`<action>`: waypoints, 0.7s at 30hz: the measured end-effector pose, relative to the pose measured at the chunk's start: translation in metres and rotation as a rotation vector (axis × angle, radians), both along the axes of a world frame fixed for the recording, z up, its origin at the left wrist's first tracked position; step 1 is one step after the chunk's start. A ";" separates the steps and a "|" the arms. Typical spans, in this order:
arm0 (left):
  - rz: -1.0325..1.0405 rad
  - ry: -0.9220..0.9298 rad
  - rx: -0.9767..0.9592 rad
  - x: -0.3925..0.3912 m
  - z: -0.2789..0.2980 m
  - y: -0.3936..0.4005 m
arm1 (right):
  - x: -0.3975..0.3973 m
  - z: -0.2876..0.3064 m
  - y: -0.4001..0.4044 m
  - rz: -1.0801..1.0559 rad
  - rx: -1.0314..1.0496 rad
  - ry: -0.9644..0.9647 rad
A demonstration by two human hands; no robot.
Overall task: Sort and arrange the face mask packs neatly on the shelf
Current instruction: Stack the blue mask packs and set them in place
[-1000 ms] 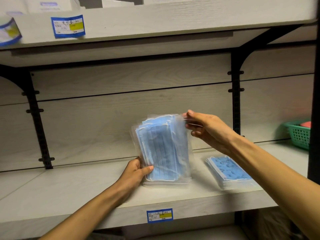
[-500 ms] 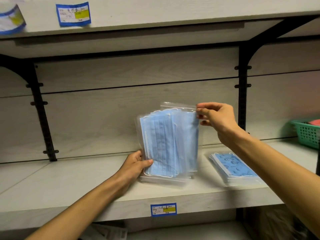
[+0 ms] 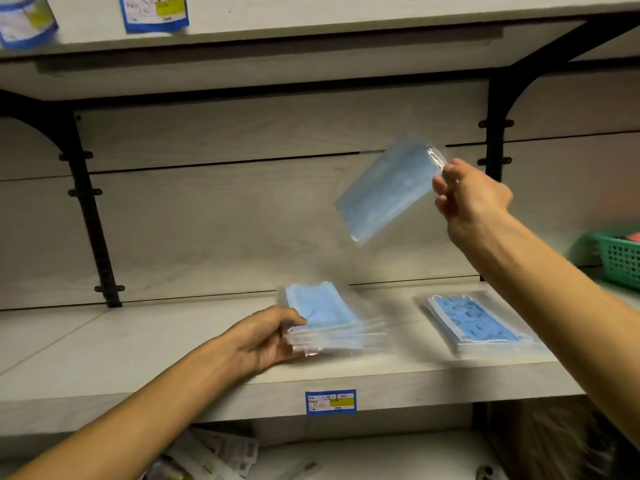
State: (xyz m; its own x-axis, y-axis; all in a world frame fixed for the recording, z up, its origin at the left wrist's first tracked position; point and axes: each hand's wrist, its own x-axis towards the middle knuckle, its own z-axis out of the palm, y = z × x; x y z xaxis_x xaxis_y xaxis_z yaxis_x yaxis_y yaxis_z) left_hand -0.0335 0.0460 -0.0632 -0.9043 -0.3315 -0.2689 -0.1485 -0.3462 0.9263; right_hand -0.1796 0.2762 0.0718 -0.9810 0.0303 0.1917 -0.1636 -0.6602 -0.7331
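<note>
Green basket [image 3: 621,258], blue-bordered label [image 3: 330,401]

Shelf [image 3: 104,344] left bare; patterned pack stack [image 3: 478,323], green basket [image 3: 620,258] crowd right.

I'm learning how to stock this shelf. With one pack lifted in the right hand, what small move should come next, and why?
Probably lay the lifted pack flat on the plain blue stack that the left hand steadies: the right hand pinches it in the air, and it looks plain, unlike the patterned stack.

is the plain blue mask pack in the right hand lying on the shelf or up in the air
In the air. The right hand pinches the plain blue pack by one end, tilted, well above the shelf.
</note>
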 end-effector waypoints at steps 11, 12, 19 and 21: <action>-0.079 -0.071 -0.013 -0.003 0.006 0.019 | 0.051 -0.129 -0.066 0.283 0.424 -0.271; -0.049 -0.069 -0.021 -0.003 0.006 0.017 | 0.050 -0.133 -0.063 0.303 0.561 -0.183; 0.120 -0.052 -0.036 -0.007 -0.005 -0.001 | 0.048 -0.136 -0.026 0.435 1.152 0.422; 0.164 -0.050 -0.120 -0.010 -0.007 -0.002 | 0.048 -0.137 -0.027 0.372 1.216 0.586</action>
